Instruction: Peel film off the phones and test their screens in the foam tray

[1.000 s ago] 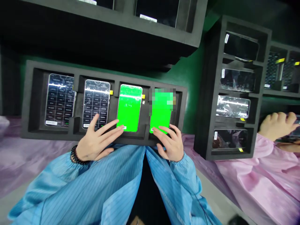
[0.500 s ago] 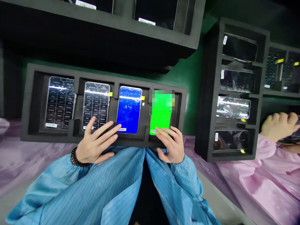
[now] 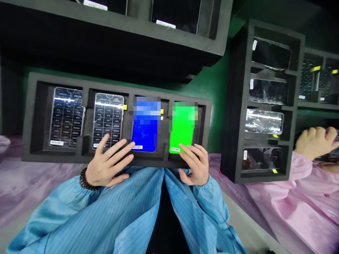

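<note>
A black foam tray (image 3: 106,158) lies in front of me with a phone in each of its compartments. Two phones at the left, the outer one (image 3: 66,118) and its neighbour (image 3: 108,114), show dark grids of text. The third phone (image 3: 144,132) is solid blue and the rightmost phone (image 3: 181,132) is solid green; the tops of both are pixelated. My left hand (image 3: 109,160) is spread over the lower edge of the second phone, its fingertips reaching the blue phone's lower left corner. My right hand (image 3: 194,162) has its fingers apart at the green phone's lower right edge. Neither hand holds anything.
Above stands a larger black tray (image 3: 185,38) with dark phones. At the right, another foam tray (image 3: 230,141) holds several wrapped phones. Beyond it are a further tray (image 3: 323,106), a person's hand (image 3: 314,141) and a pink sleeve (image 3: 299,164). The surface (image 3: 214,88) is green.
My right fingertips have shifted slightly right on the green phone. The blue phone's top is now pixelated. The front tray has moved very slightly left; my left hand has barely moved.
</note>
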The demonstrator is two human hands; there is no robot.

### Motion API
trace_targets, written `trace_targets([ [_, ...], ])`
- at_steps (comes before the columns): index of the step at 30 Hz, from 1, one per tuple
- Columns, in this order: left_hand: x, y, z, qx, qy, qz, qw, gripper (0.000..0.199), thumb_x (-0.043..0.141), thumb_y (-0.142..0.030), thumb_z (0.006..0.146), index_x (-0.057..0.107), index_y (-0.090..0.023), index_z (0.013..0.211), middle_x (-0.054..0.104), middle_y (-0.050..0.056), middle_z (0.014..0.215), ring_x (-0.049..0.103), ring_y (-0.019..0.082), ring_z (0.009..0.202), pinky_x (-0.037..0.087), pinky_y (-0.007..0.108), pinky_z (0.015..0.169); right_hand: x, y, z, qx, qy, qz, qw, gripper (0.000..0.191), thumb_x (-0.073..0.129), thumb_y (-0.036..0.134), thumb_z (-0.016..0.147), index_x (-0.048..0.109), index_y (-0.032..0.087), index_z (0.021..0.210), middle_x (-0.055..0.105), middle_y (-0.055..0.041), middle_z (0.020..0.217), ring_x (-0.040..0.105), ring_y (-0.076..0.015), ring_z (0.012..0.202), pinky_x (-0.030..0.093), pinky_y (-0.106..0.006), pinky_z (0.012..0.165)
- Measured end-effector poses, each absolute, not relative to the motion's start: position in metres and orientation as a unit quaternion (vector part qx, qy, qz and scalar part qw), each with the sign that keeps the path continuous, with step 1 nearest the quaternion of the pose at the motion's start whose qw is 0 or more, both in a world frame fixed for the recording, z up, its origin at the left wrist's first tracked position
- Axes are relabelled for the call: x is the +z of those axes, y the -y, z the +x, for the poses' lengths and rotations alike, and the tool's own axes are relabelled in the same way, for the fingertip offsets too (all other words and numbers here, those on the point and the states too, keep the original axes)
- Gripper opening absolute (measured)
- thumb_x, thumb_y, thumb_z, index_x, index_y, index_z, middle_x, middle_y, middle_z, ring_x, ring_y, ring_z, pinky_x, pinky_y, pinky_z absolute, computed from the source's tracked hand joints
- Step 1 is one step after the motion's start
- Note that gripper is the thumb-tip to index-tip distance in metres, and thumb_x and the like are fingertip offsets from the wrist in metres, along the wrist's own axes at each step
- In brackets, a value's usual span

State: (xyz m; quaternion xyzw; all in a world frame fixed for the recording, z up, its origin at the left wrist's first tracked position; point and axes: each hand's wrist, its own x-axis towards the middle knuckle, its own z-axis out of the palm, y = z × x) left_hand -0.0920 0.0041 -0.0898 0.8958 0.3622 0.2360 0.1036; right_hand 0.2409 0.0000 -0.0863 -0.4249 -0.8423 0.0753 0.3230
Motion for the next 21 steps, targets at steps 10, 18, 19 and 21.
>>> trace_targets([
  [10,-0.087,-0.001,-0.091,0.220,-0.380,0.891,0.113,0.064,0.043,-0.040,0.103,0.021,-0.029,0.162,0.073,0.009,0.126,0.046,0.027,0.146,0.012,0.068,0.127,-0.082,-0.001,0.242,0.076,0.854,-0.421,0.296,0.052,0.047,0.030,0.091,0.055,0.022,0.142,0.079,-0.0038,0.116,0.068,-0.0255,0.108,0.048,-0.048,0.106],
  [18,-0.084,-0.005,-0.090,0.194,-0.363,0.905,0.106,0.064,0.034,-0.046,0.104,0.026,-0.019,0.161,0.067,0.016,0.134,0.046,0.030,0.146,0.012,0.065,0.128,-0.081,-0.002,0.240,0.091,0.849,-0.424,0.302,0.052,0.044,0.030,0.094,0.054,0.016,0.143,0.080,-0.0066,0.111,0.071,-0.0250,0.103,0.048,-0.046,0.103],
  [19,-0.085,-0.004,-0.090,0.198,-0.367,0.903,0.105,0.063,0.035,-0.045,0.104,0.026,-0.020,0.161,0.068,0.015,0.134,0.045,0.029,0.146,0.012,0.065,0.128,-0.081,-0.002,0.240,0.090,0.848,-0.423,0.306,0.052,0.044,0.030,0.094,0.054,0.016,0.143,0.080,-0.0069,0.112,0.071,-0.0255,0.102,0.049,-0.046,0.101],
  [21,-0.086,-0.002,-0.091,0.201,-0.376,0.898,0.112,0.062,0.036,-0.045,0.104,0.027,-0.022,0.161,0.068,0.014,0.133,0.047,0.029,0.145,0.014,0.065,0.128,-0.081,-0.002,0.240,0.094,0.848,-0.421,0.307,0.052,0.047,0.029,0.092,0.055,0.016,0.142,0.080,-0.0070,0.111,0.070,-0.0260,0.102,0.050,-0.046,0.099],
])
